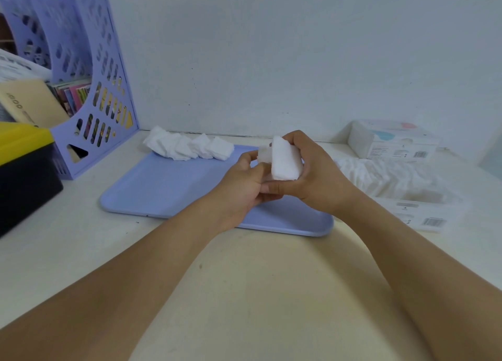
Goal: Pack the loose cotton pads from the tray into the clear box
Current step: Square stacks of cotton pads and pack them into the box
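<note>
Cotton pads (pixel 190 148) lie in a loose overlapping row along the tray's (pixel 163 186) far edge, at about eleven o'clock from the two hands, partly spilling over its rim toward the wall. The tray is pale blue and sits flat on the counter (pixel 244 279). Above the tray's right half, the right hand (pixel 312 175) curls its fingers and thumb round a thick white stack of pads (pixel 285 162), held tilted on edge. The left hand (pixel 244 186) meets it from nine o'clock, its fingertips pinching the stack's near left corner, where a smaller white piece shows; whether that is part of the same stack cannot be told. At three o'clock, on the counter, a crumpled clear wrapper (pixel 394 181) lies beside white cartons (pixel 394 143) with barcodes. At ten o'clock a purple file rack (pixel 103 89) holds papers, with a yellow-lidded black box (pixel 24 170) in front of it.
</note>
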`<move>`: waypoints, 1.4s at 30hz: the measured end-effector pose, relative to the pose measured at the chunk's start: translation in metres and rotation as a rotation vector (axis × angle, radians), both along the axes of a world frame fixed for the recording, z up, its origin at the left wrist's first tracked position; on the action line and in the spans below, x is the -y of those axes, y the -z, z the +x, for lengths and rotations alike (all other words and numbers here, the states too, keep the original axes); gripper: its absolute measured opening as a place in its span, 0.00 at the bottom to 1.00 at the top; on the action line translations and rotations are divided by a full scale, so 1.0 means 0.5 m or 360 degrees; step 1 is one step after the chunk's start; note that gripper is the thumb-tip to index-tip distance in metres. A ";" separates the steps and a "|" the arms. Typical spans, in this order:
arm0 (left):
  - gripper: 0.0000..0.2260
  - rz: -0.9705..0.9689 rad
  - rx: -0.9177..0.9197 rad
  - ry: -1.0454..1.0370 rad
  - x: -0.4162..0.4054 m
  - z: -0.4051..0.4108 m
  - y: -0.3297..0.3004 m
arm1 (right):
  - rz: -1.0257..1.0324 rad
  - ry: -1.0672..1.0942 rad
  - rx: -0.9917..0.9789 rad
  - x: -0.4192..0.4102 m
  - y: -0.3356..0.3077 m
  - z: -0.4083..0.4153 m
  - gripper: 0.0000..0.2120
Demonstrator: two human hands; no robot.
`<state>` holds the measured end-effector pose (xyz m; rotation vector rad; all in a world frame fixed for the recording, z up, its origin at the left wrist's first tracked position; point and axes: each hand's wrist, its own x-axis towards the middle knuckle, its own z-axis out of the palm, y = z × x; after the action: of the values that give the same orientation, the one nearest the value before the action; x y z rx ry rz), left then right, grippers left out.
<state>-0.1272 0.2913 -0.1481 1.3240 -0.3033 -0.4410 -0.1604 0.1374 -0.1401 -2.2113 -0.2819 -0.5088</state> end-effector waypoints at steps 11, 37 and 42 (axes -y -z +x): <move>0.17 0.0321 0.0223 -0.0041 -0.004 0.009 0.007 | -0.0428 0.0049 0.0005 0.004 -0.004 -0.002 0.43; 0.16 -0.0080 -0.0193 0.0159 -0.009 0.008 -0.002 | 0.0069 0.0053 0.0049 -0.004 -0.011 -0.006 0.38; 0.22 -0.0140 -0.0159 0.0193 -0.011 0.007 -0.004 | 0.0162 0.0115 0.0045 -0.005 -0.013 -0.005 0.40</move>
<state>-0.1238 0.2968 -0.1459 1.1976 -0.3175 -0.5877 -0.1631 0.1399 -0.1335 -2.1228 -0.1874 -0.5819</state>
